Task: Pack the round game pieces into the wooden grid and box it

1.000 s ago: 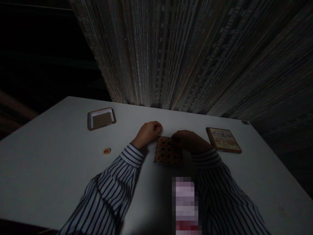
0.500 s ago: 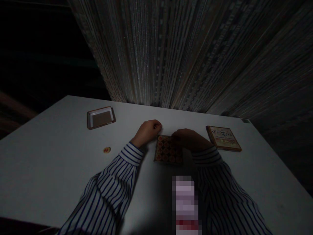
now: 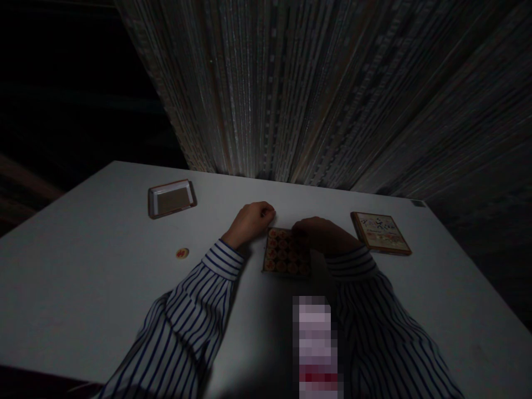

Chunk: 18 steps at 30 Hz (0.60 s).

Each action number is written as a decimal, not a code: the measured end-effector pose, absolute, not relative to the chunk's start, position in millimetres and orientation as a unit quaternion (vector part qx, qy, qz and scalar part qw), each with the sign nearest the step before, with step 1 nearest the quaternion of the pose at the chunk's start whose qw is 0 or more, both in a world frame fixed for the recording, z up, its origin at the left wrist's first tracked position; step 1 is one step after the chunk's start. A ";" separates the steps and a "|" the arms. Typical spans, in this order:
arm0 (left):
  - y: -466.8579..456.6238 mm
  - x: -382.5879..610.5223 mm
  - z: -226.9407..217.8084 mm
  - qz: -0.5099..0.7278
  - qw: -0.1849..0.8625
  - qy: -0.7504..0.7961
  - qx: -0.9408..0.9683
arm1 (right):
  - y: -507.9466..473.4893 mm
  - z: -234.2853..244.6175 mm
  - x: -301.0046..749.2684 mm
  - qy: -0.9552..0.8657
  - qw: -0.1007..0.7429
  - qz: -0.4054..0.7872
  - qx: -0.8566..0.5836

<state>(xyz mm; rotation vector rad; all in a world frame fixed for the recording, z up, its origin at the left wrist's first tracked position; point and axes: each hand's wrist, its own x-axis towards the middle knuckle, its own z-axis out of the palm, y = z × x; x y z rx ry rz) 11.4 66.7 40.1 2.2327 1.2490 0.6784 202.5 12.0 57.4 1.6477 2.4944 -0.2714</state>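
A square box filled with rows of round Chinese chess pieces lies on the table in front of me. My left hand rests just beyond its far left corner, fingers curled together; whether they pinch anything is hidden. Over the far right part of the box is my right hand, its fingers bent down onto the pieces. Deep shadow hides what its fingertips hold. One loose chess piece with a red character lies alone to the left of my left forearm.
A shallow tray-like lid sits open side up at the back left of the white table. At the right lies a flat box with a printed cover. A string curtain hangs behind the far edge.
Almost nothing differs. Both hands keep their places at the box, and the whole view has shifted very slightly.
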 end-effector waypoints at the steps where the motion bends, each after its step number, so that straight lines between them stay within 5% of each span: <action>1: 66.7 11.3 40.1 0.250 0.244 0.457 0.818 | 12.0 57.5 202.4 0.828 0.070 -0.091 0.549; 18: 66.7 11.3 41.0 0.250 0.251 0.457 0.816 | 16.6 52.2 204.6 0.835 0.058 -0.116 0.535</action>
